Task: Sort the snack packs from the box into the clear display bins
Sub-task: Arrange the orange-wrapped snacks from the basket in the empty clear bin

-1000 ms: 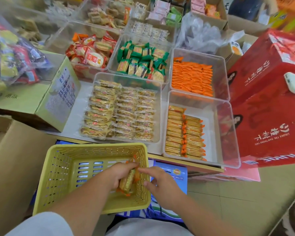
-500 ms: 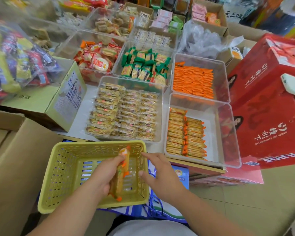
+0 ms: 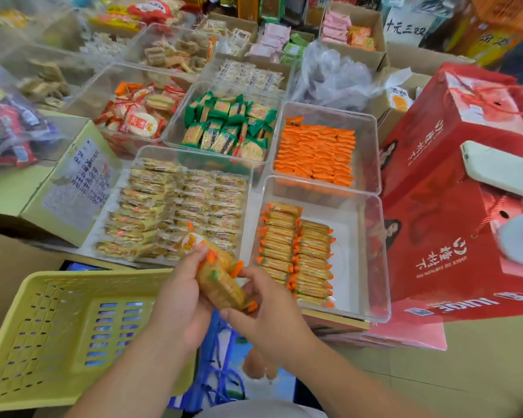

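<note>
Held between left hand (image 3: 180,300) and right hand (image 3: 269,309), fingers closed on both ends: snack packs (image 3: 221,279), golden crackers in clear wrap with orange crimped ends, tilted, just before the half-filled clear bin (image 3: 372,260).

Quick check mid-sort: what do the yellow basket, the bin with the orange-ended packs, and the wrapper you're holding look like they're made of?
Yellow basket: looks like matte moulded plastic, with slotted walls and floor. Bin: clear rigid plastic, probably acrylic; the packs and the red box show through its walls. Held pack: glossy see-through film with orange crimped ends, biscuits visible inside.
</note>
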Motion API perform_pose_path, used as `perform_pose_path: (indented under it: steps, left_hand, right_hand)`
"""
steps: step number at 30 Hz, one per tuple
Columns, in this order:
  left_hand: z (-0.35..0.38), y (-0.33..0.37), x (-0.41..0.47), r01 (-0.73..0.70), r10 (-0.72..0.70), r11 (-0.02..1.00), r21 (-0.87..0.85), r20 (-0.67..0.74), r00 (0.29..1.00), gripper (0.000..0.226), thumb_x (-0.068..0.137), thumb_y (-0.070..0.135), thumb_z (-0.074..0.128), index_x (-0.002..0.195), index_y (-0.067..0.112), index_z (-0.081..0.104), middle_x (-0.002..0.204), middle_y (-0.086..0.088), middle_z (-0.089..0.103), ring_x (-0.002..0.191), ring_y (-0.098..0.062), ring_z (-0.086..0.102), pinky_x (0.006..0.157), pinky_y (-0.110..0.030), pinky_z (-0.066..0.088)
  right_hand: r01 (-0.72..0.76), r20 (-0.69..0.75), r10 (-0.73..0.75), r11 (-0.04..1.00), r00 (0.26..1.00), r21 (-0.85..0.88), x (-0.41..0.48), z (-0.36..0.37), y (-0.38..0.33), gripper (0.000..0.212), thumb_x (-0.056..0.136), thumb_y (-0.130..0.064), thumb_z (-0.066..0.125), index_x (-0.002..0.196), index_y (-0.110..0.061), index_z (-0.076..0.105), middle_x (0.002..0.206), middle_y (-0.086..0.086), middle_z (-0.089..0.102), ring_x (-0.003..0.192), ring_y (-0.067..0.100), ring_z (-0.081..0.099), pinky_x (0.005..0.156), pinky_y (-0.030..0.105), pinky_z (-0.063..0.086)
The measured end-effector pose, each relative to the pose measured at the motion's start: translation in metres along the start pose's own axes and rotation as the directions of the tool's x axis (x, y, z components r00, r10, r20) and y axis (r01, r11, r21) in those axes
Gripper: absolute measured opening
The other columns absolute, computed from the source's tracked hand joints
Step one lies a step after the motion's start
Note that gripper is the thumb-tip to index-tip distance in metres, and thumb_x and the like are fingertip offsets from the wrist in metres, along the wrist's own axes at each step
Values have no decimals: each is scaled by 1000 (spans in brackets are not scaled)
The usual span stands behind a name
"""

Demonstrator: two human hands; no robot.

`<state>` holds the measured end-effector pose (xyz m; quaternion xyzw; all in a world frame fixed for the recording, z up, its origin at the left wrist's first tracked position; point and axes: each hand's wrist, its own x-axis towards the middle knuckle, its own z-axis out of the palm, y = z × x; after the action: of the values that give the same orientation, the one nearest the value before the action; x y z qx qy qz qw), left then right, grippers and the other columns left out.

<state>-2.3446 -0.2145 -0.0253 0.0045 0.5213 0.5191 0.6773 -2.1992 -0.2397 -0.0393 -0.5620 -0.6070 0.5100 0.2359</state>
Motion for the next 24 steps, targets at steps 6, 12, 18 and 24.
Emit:
perform_pose_path:
  steps: [6,12,18,24]
  left_hand:
    - [49,-39,19,-193,192,966,175,24,981,23,98,30,61,114,15,58,107,-28,66,98,-36,67,94,-58,53]
    - [90,-75,22,-301,215,867,397,247,945,60,79,61,76,126,25,63,112,-11,75,91,-25,73,70,-38,60]
    - [108,-93,29,-333,216,754,566,265,940,34,74,52,77,105,40,70,108,-1,78,97,-21,75,69,-26,58]
    - [120,-100,45,-247,66,645,723,269,961,36,87,59,57,115,41,71,109,5,78,100,-17,75,81,-38,61]
  right_hand:
    - [-48,22,44,969,999,244,0,-80,31,29,87,-15,80,105,-32,64,88,-6,73,80,33,69,71,46,59]
    - [-78,4,83,914,997,397,9,-127,52,24,87,-9,79,102,-3,61,95,34,62,72,28,61,74,60,56]
    - [-20,-116,44,981,992,195,20,-149,71,27,83,-40,81,83,-20,62,73,-12,61,65,1,51,60,18,40]
    - [8,45,-20,969,999,249,29,-154,82,29,102,-45,52,130,-49,46,129,-23,58,118,-8,54,98,22,45]
